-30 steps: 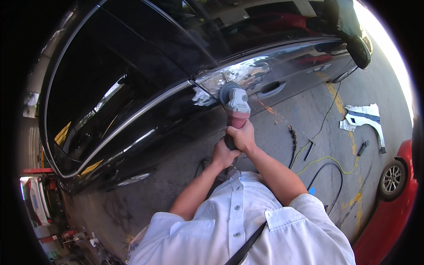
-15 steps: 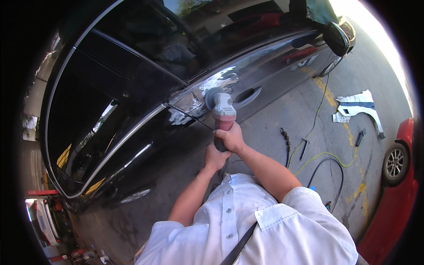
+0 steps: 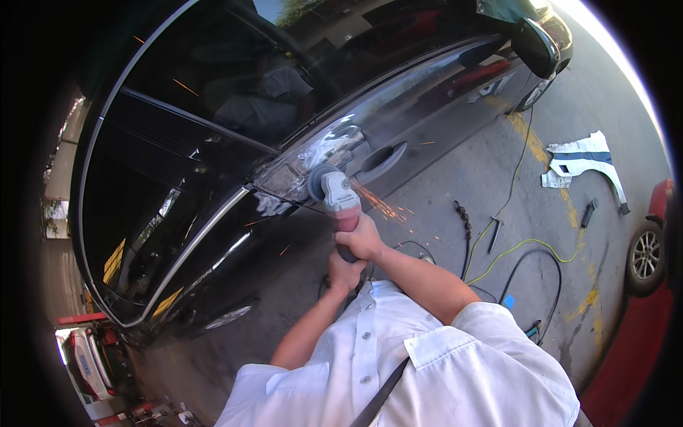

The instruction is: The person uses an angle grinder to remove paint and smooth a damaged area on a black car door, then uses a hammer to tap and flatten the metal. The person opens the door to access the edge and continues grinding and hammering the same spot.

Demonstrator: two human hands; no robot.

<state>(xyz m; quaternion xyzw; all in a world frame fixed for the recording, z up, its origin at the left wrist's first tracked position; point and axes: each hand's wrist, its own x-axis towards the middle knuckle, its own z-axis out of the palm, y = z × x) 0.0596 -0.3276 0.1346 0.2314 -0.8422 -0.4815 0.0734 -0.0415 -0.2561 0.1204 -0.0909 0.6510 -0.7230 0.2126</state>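
An angle grinder point(image 3: 338, 193) with a grey head and reddish body is held in both hands against the side of a black car point(image 3: 235, 285). My right hand point(image 3: 364, 238) wraps round its body, nearer the head. Below it, my left hand point(image 3: 346, 272) is closed round the dark rear end of the handle. The grinder's disc point(image 3: 316, 182) is at a scraped, silvery bare patch point(image 3: 288, 175) on the door, left of the door handle point(image 3: 388, 161). Orange sparks point(image 3: 380, 204) fly off to the right. Exactly where the disc touches is hidden.
A white fender panel point(image 3: 585, 165) lies on the floor to the right. Near it are a hammer point(image 3: 495, 235), a chain point(image 3: 463, 219), a yellow-green cable point(image 3: 523, 250) and a black hose point(image 3: 557, 285). A red car point(image 3: 633, 341) stands at the far right.
Sparks now spray from the disc, where none showed before. The grinder and both hands sit slightly further left and lower in the picture, and the whole view has shifted a little.
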